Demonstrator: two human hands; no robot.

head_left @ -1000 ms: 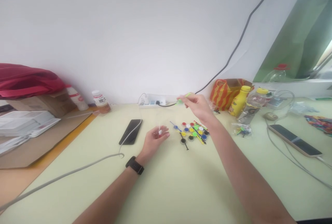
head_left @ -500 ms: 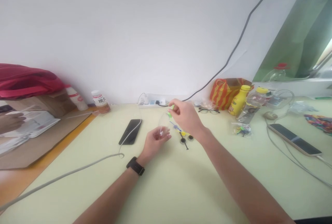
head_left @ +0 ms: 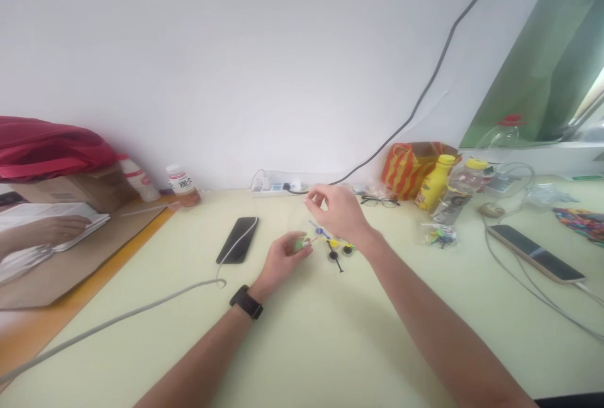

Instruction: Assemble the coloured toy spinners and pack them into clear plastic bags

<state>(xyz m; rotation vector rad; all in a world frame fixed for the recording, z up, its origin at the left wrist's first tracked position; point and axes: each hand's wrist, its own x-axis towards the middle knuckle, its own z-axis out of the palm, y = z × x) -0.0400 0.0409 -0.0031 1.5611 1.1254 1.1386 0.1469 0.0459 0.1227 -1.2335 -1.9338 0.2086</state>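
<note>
My left hand point(head_left: 284, 257), with a black watch on its wrist, is closed around a small green and white plastic piece point(head_left: 301, 244). A thin reddish tip shows beside its fingers. To its upper right, my right hand point(head_left: 337, 209) is raised, thumb and forefinger curled together in a pinch. I cannot make out anything between them. Below the right hand lie small plastic parts: a blue piece point(head_left: 320, 232), a yellow piece point(head_left: 333, 243), a black piece with a thin stem point(head_left: 333, 257) and a round black and yellow piece point(head_left: 348, 250).
A black phone point(head_left: 238, 240) lies left, crossed by a pale cable point(head_left: 141, 310). Glasses point(head_left: 380, 201) and a power strip point(head_left: 276, 189) sit at the wall. Right are bottles point(head_left: 435, 182), a bag of small parts point(head_left: 441, 236) and another phone point(head_left: 535, 253). Someone's hand point(head_left: 63, 230) rests on papers.
The green piece, at my right fingertips before, is now in my left hand. My right hand has barely moved. The other person's hand has moved right across the papers.
</note>
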